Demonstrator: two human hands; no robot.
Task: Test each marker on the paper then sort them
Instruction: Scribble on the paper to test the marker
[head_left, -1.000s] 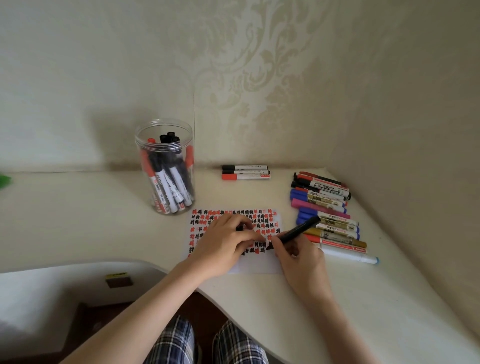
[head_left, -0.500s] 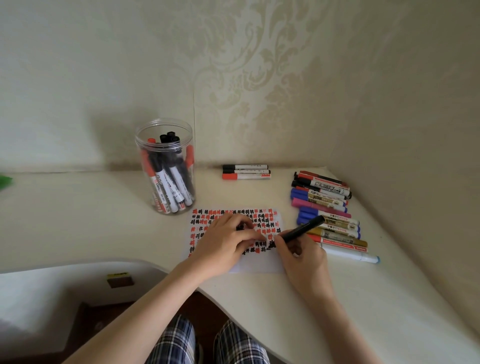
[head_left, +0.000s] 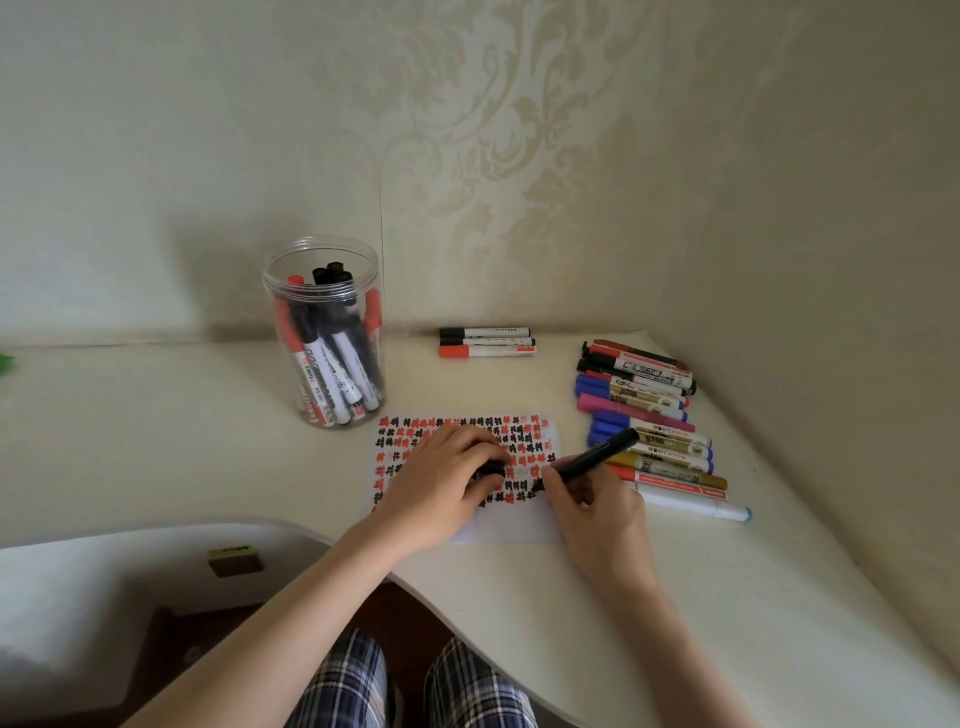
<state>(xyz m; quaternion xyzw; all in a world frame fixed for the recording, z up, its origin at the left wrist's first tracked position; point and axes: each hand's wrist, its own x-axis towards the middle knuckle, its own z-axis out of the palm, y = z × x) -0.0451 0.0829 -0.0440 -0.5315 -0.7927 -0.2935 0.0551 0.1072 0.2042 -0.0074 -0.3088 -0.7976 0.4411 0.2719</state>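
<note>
A white paper (head_left: 519, 527) covered in rows of small red and black marks lies on the cream table (head_left: 182, 447). My right hand (head_left: 597, 506) grips a black marker (head_left: 597, 457) with its tip down on the paper's right side. My left hand (head_left: 441, 483) rests on the paper with fingers curled round a small black object (head_left: 491, 469), likely the marker's cap. A clear jar (head_left: 324, 332) holds several red and black markers. Three markers (head_left: 487, 343) lie near the back wall. A pile of mixed-colour markers (head_left: 649, 415) lies at the right.
Walls close the table at the back and right. The table's front edge curves past my plaid-trousered legs (head_left: 405, 691). A lower white surface (head_left: 104, 597) with a small brown block (head_left: 235, 561) sits at the lower left. A green scrap (head_left: 6, 362) shows at the left edge.
The marker's tip has made small moves on the paper's right side. My left hand has stayed where it was.
</note>
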